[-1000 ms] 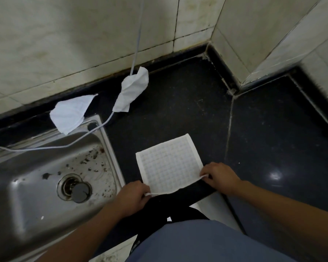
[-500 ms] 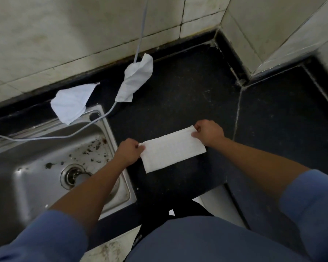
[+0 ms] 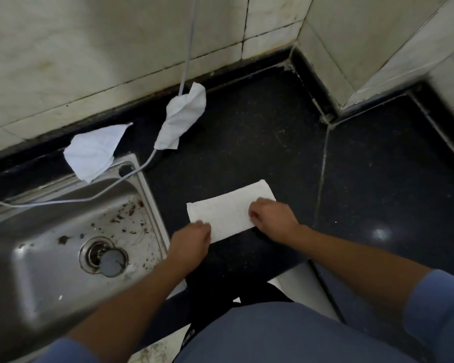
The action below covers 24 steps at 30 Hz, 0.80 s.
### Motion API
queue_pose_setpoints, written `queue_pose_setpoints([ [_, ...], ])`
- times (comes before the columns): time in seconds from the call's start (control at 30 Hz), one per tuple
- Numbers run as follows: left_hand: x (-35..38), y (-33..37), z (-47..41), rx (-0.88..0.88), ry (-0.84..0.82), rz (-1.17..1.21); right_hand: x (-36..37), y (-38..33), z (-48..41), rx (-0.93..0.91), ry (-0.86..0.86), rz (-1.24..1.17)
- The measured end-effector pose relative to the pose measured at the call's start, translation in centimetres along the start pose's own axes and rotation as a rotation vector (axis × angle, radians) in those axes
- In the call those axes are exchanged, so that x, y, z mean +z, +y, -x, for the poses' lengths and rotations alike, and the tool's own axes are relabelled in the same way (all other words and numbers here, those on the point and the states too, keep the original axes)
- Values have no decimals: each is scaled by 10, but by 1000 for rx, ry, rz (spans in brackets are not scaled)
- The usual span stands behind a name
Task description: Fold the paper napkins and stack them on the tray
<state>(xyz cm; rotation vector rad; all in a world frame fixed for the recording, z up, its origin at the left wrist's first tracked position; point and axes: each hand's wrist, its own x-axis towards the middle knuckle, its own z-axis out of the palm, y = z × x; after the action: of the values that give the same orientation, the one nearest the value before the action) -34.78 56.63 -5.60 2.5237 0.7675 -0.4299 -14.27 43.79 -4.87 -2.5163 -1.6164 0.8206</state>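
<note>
Head view: half a second ago both hands sat at the far corners of the napkin (image 3: 228,209), just after it was doubled over. Now they have drawn back to its near edge. The napkin stays folded in half, a white strip lying flat and slightly skewed on the black bench (image 3: 247,132), just right of the sink (image 3: 154,203).

My left hand (image 3: 192,241) covers the near left corner and my right hand (image 3: 273,218) covers the near right part, so the paper beneath them is hidden. Motion blurs the fingertips.

Both hands are palm down with bent fingers, tips on the paper. Whether either grip is pinching the napkin or only pressing on it, I cannot tell.

Behind, one crumpled napkin (image 3: 93,151) overlaps the sink's back rim. Another (image 3: 182,119) sits against a pale cable (image 3: 188,48).
</note>
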Motion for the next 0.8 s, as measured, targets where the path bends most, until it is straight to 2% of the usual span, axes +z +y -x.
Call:
queue_pose_setpoints([
  [0.07,13,-2,13,-44,-45,30,9,11,9,62,-37,-46],
  [0.2,23,-7,28,-71,15,73,3,46,24,188,42,-74],
  [0.4,15,-9,17,125,212,-88,-12,43,4,339,105,-137],
  [0.53,9,-20,6,92,116,-205,-14,22,-18,516,44,-211],
  [0.63,9,-21,7,89,80,-213,-21,21,-26,629,-5,-399],
  [0.8,0,-30,13,60,170,-62,-49,23,-25,783,-53,-1068],
])
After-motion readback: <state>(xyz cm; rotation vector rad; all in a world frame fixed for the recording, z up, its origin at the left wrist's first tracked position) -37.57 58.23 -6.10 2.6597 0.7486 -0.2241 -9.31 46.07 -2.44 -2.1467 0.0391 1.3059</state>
